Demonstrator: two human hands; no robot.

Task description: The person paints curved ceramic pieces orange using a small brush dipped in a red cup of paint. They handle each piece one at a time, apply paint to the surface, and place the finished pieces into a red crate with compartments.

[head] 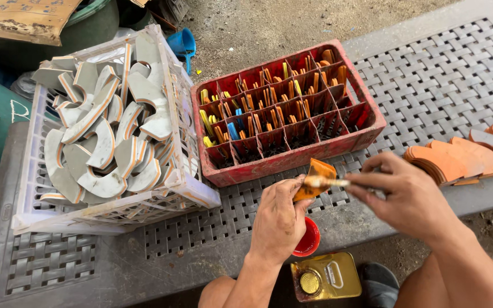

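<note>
My left hand (278, 219) pinches a small orange curved piece (315, 175) over the front edge of a grey woven-pattern table (440, 85). My right hand (409, 197) grips a thin brush (325, 182) whose tip lies across that piece. Just beyond them stands a red divided crate (287, 162) with many orange, yellow and blue pieces stood in its cells. A small red cup (308, 239) sits below my left hand, partly hidden by it.
A white plastic basket (115, 208) heaped with grey, orange-edged curved pieces stands at the left. Orange and grey curved pieces (463, 157) lie fanned out at the right. A gold metal can (326, 276) sits on the ground near a dark shoe (379, 282).
</note>
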